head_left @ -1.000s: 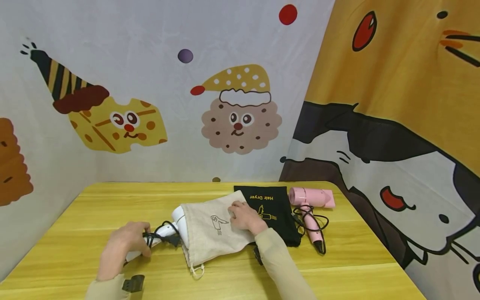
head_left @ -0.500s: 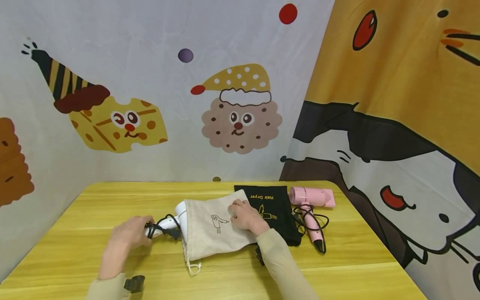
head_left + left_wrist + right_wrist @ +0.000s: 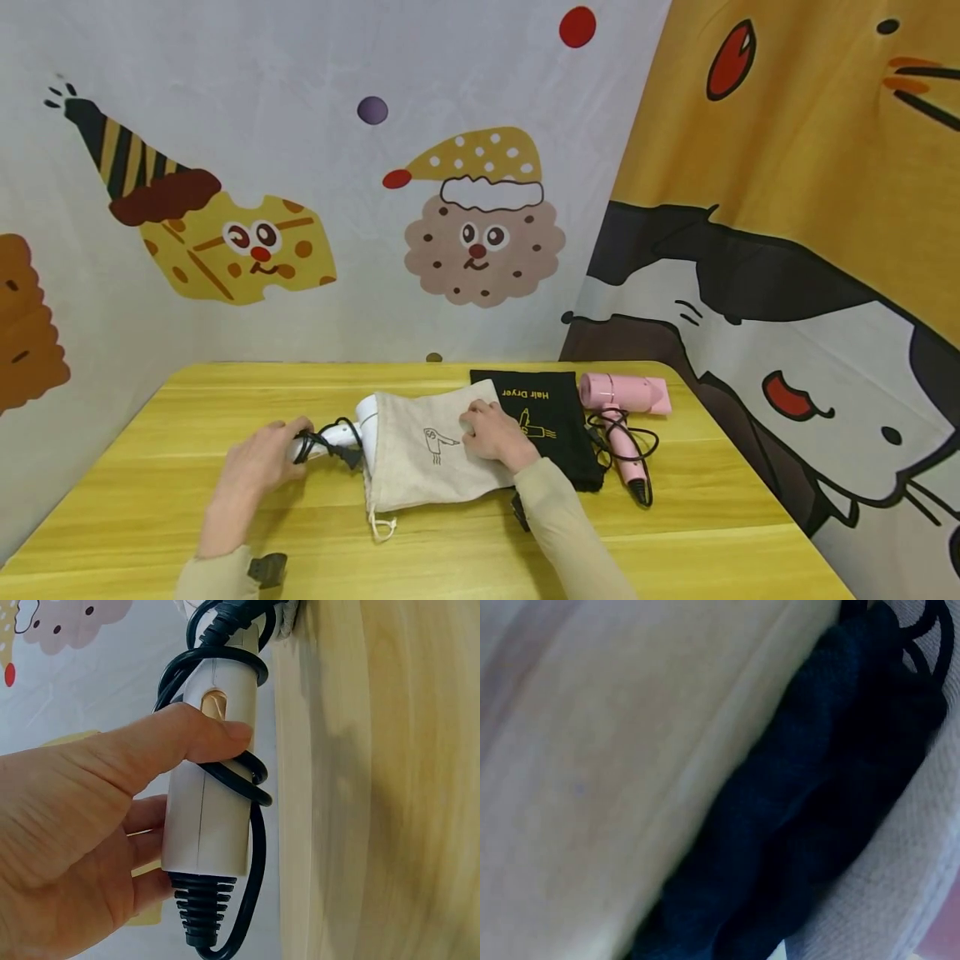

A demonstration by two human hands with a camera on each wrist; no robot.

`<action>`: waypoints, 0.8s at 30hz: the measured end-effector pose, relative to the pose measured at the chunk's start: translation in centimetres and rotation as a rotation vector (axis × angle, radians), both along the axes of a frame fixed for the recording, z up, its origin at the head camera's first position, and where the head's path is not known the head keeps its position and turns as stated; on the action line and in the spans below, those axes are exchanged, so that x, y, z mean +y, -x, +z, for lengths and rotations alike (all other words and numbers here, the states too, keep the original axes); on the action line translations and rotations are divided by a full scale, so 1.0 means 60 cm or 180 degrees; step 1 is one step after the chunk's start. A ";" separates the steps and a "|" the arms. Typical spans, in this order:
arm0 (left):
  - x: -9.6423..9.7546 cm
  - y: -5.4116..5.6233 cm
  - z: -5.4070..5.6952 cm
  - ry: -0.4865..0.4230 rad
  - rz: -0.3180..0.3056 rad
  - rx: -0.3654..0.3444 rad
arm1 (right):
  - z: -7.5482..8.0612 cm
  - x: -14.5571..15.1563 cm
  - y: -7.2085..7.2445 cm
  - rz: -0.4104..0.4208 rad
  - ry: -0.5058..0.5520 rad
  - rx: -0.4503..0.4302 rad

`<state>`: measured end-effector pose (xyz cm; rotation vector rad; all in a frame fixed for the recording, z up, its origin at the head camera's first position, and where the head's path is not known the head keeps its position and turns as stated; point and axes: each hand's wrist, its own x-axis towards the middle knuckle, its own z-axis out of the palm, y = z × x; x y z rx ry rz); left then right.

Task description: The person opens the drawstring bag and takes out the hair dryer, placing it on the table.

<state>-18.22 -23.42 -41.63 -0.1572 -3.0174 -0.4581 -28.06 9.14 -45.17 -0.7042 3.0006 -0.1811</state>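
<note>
My left hand (image 3: 262,458) grips the handle of a white hair dryer (image 3: 214,832), thumb across the front and fingers behind. A black cord (image 3: 232,780) winds around that handle, and its plug (image 3: 348,456) hangs near the head. The dryer's head sits mostly inside a beige drawstring bag (image 3: 412,475); only a white strip of it shows at the mouth. With bent fingers, my right hand (image 3: 495,433) holds the bag near its closed end. The right wrist view does not include that hand; dark fabric (image 3: 780,802) and the beige bag (image 3: 900,847) fill its right side.
A black pouch (image 3: 547,396) lettered "Hair Dryer" lies partly under the beige bag and right arm. Beside it, at the right, is a pink hair dryer (image 3: 626,393) with its cord around the handle. All rest on a yellow wooden table (image 3: 420,567) before a cartoon-printed curtain.
My left hand has moved up and right, swinging the white dryer's handle more level. The bag's mouth and drawstring have shifted slightly with it, while my right hand stays nearly still.
</note>
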 end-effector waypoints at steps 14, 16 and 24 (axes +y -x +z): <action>-0.003 -0.003 0.008 0.0054 0.0018 -0.0185 | 0.001 0.003 0.003 0.0008 0.0094 -0.0125; -0.004 -0.003 0.011 0.0058 0.0018 -0.0254 | 0.001 0.002 0.003 -0.0014 0.0100 -0.0132; -0.004 -0.005 0.024 0.0128 0.0065 -0.0527 | -0.001 0.000 0.004 -0.0064 0.0103 -0.0123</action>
